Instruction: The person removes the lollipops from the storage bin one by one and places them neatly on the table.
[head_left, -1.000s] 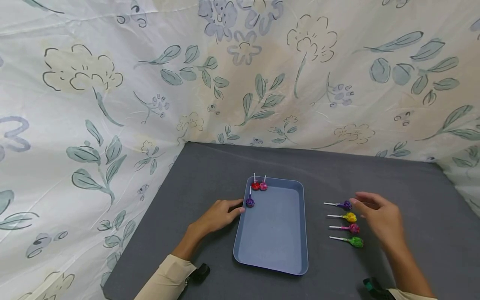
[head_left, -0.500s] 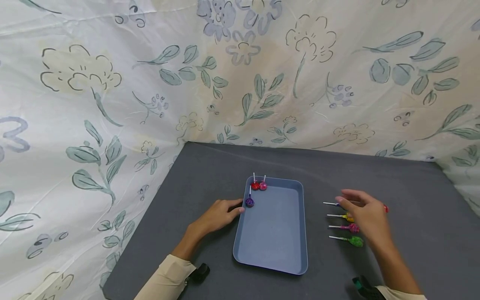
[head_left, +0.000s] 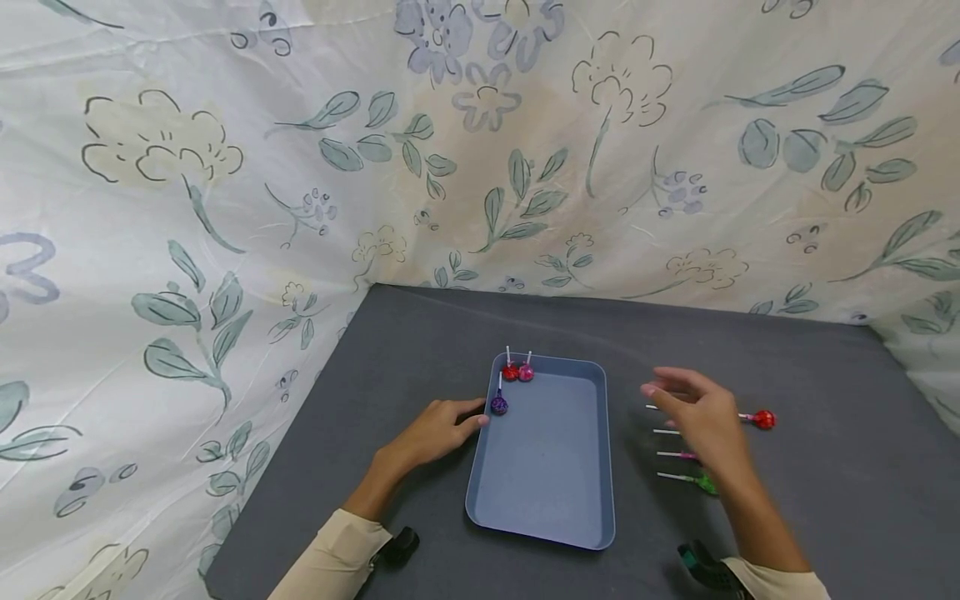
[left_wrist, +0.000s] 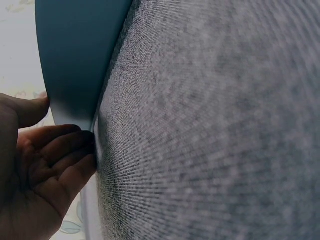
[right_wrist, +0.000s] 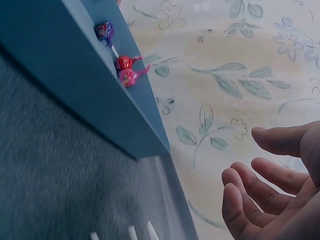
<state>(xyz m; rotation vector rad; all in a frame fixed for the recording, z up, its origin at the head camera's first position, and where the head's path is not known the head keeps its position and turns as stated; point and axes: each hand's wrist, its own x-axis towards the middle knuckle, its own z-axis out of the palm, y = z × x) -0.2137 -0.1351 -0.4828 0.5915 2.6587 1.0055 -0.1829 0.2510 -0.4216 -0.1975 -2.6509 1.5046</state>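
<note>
Right hand [head_left: 697, 412] is held above the row of pops to the right of the tray [head_left: 546, 492]. Thumb and fingers are loosely bent, with a wide gap between them; nothing is seen gripped. Whether a pop is touched by it cannot be told.

Left hand [head_left: 441, 429] is set against the outside of the tray's left wall, fingers lightly bent; no pop is held.

Red pop [head_left: 511, 372] and pink pop [head_left: 527, 372] are placed in the tray's far left corner; purple pop [head_left: 499, 405] lies nearer, along the left wall. On the table [head_left: 390, 350], green pop [head_left: 707, 484] and outer red pop [head_left: 763, 419] are partly covered by the right hand and forearm. Three further sticks [head_left: 664, 432] are seen; their heads are hidden.

Risks, as judged: a neighbour could be nudged or pinched by mistake, since the sticks are closely spaced and the heads covered. Round heads could be rolled if brushed. The tray could be shifted by uneven left-hand pressure.

Room: a strip of table is left between the tray's right rim and the sticks. That raised rim could be clipped by a low pass. Broad tray floor is left right of the pops and nearer.
</note>
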